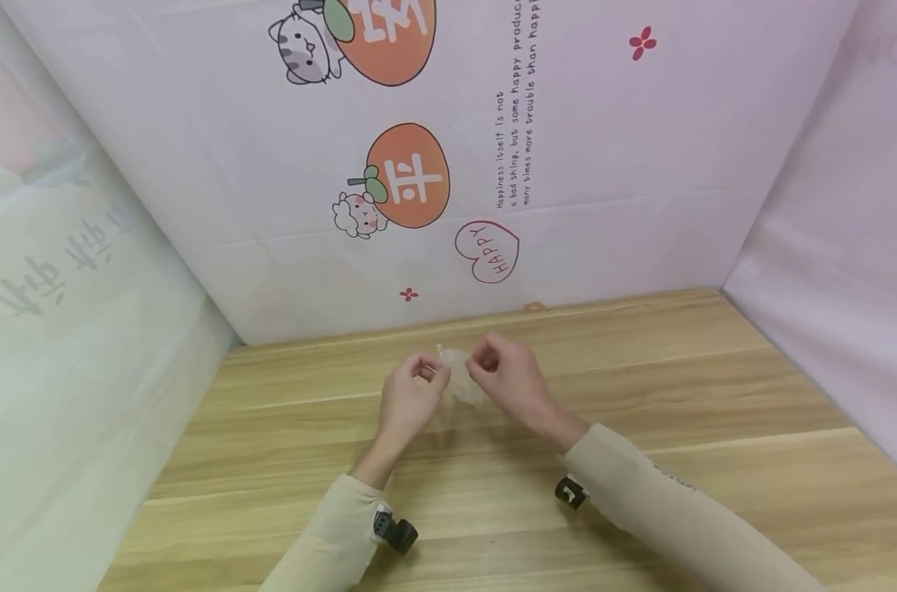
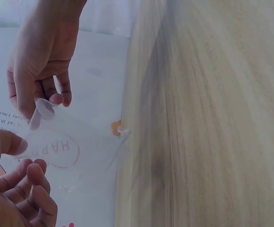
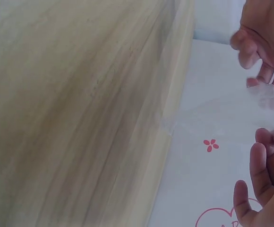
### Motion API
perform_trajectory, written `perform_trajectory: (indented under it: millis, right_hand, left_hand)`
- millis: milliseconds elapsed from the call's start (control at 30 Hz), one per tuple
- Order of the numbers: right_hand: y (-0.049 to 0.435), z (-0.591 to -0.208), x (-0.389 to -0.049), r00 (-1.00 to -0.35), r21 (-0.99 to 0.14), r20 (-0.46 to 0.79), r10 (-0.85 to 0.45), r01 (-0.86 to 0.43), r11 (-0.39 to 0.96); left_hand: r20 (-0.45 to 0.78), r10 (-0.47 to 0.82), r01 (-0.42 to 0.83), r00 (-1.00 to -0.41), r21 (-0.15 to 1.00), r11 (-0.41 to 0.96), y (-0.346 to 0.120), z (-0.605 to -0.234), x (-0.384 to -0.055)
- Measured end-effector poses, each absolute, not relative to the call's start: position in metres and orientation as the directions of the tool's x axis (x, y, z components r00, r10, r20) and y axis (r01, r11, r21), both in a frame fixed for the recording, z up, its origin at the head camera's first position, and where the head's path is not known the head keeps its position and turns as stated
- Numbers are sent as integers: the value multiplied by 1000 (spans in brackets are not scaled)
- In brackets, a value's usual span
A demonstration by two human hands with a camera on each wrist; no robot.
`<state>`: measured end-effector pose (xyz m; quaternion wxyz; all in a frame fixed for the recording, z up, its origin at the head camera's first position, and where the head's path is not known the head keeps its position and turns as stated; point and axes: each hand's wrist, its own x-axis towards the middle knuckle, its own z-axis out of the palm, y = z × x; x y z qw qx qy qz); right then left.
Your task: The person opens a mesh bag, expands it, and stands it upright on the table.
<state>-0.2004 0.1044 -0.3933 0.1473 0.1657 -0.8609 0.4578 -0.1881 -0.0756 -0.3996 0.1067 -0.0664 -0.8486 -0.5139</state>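
A thin, see-through plastic bag (image 1: 464,386) hangs between the two hands above the wooden table. My left hand (image 1: 411,399) pinches one side of its upper edge with thumb and fingertips. On the other side, the right hand (image 1: 513,380) pinches the same edge. In the left wrist view, the bag (image 2: 92,135) tapers down to a crumpled end, and the printed heart shows through it. The right wrist view has the bag (image 3: 212,116) stretching away from the fingertips, its upper edge folded and wrinkled between the hands.
The wood-grain table (image 1: 640,493) runs back to a white printed cloth (image 1: 603,205) standing upright behind it. Similar cloth hangs at the left (image 1: 85,329) and right (image 1: 825,288) sides. Small dark cameras (image 1: 396,533) sit on both wrists over beige sleeves.
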Motion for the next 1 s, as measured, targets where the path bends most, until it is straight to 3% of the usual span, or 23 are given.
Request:
perform_trajectory:
  millis: [300, 1000]
  right_hand:
    - [101, -393, -197, -915, -765, 374, -150, -396, 509]
    - [98, -398, -199, -915, -743, 386, -119, -386, 547]
  left_hand:
    - [348, -31, 288, -937, 821, 493, -75, -397, -189]
    - [390, -33, 314, -920, 785, 534, -73, -397, -191]
